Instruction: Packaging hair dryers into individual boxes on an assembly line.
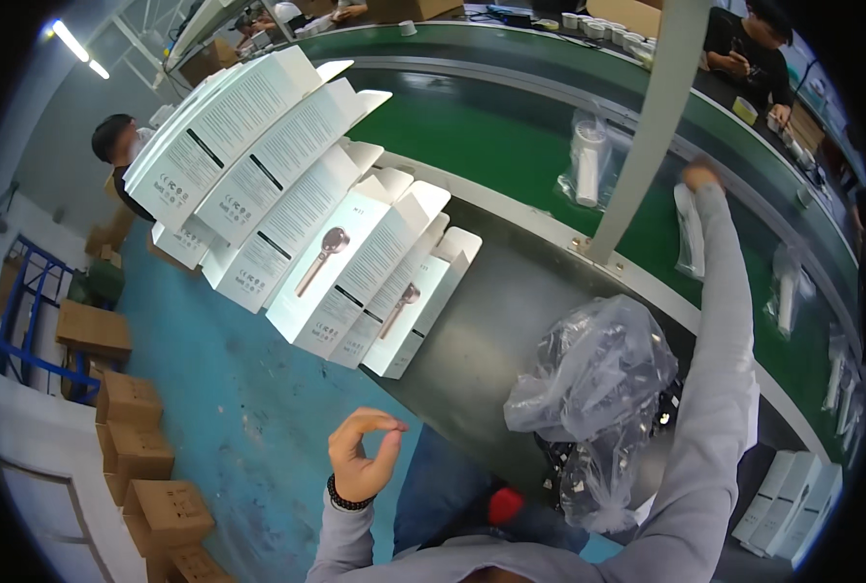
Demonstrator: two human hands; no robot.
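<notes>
My left hand (363, 455), a dark beaded bracelet at its wrist, is raised over the floor near my lap. Its fingers curve loosely toward the thumb, with a small gap and nothing between them. Far to the right, my right arm stretches over the green conveyor belt (452, 121). My right hand (702, 176) is blurred beside the upper end of a white item in a clear bag (689, 231); its fingers cannot be made out. Left of it on the belt lies a bagged white handheld fan (587, 163). White printed boxes (331, 257) with raised flaps lean in a row at the left.
A crumpled clear plastic bag (598, 374) lies on the dark metal table (491, 311). A pale post (652, 136) rises beside the belt. More white boxes (788, 505) stand at lower right. Brown cartons (166, 510) line the left floor. A co-worker (752, 58) sits across the belt.
</notes>
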